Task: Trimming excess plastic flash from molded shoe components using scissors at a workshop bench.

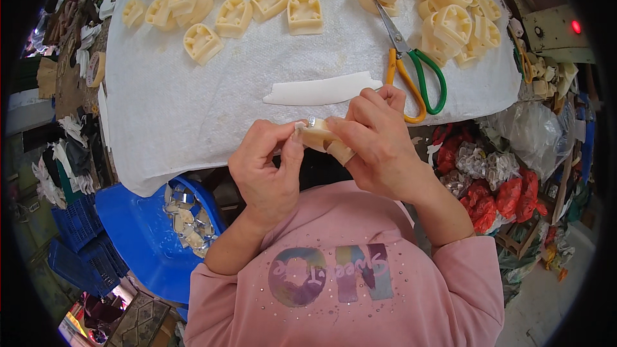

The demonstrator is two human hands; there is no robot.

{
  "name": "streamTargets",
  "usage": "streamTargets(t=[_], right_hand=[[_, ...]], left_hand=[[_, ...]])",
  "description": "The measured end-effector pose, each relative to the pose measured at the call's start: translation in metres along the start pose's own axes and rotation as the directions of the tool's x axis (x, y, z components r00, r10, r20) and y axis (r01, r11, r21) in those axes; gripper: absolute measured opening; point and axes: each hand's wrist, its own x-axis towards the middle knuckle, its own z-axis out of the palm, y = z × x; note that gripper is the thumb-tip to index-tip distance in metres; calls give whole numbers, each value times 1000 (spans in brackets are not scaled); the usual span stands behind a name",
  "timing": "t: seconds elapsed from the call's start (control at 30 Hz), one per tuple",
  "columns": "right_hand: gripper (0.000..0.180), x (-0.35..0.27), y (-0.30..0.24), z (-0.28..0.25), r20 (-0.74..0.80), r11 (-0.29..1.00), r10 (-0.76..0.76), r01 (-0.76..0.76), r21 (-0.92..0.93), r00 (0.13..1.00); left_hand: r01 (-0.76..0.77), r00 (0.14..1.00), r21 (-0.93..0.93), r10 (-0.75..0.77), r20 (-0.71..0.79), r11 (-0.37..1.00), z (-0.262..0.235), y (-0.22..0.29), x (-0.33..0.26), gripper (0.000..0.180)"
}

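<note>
Just past the near edge of the cloth, in front of my chest, both hands hold a small cream plastic piece (316, 138). It carries a shiny silver strip (312, 121) at its upper edge. My left hand (265, 160) pinches its left end, where a whitish bit shows between thumb and forefinger. My right hand (384, 148) grips the right side with thumb and curled fingers, which hide part of it. A white strip (321, 91) lies flat on the cloth beyond the hands. Scissors (400, 47) with one yellow and one green handle lie close beyond my right hand.
Loose cream moulded pieces (305, 14) spread across the far part of the white cloth (160, 96), heaped at the right. A blue tub (138, 238) with silver-banded pieces (189, 222) stands below left. Red plastic bags (508, 196) crowd the right side. A tape roll (96, 69) lies left.
</note>
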Motion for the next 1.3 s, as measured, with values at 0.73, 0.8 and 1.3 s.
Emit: streamTargets(t=[0.73,0.8,1.3], right_hand=[[27,-3,19,7,-136,994,-24,38,105,990],[28,-4,20,7,-133,989,-39,57,136,990],[28,-4,16,-4,80,972,-85,65,227,993]], left_hand=[[52,998,-266,-38,59,962,2,-6,0,12],[132,991,-398,-106,87,908,3,-15,0,13],[-198,960,-128,219,174,972,1,0,15,22]])
